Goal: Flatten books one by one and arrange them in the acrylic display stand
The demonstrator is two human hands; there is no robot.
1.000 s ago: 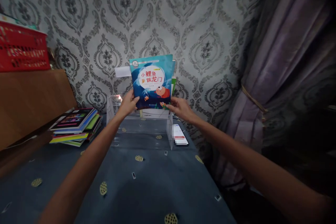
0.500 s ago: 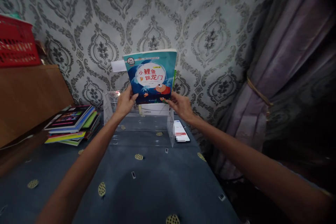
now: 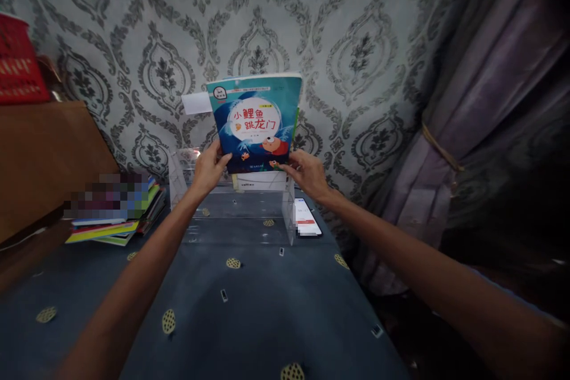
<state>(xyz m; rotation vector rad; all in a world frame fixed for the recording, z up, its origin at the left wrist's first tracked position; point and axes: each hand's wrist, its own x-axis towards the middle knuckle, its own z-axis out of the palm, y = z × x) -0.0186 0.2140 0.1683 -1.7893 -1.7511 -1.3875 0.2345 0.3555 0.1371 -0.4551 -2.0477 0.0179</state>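
A blue picture book with a red fish and Chinese lettering on its cover stands nearly upright between my hands. My left hand grips its lower left edge, thumb on the front cover. At the lower right corner my right hand pinches the book the same way. Below and behind it is a clear acrylic stand with several tiers. A pale printed box or booklet shows under the book, and green edges peek out behind its right side. Whether the book rests on the stand is hidden.
Left of the stand lies a pile of books. A lit phone lies just right of it on the dark patterned tablecloth. A red basket tops a brown cabinet. A tied curtain hangs at right.
The whole view has shifted slightly, so the scene sits a little higher and further left. Both hands keep their hold on the picture book, which has barely moved relative to the stand.
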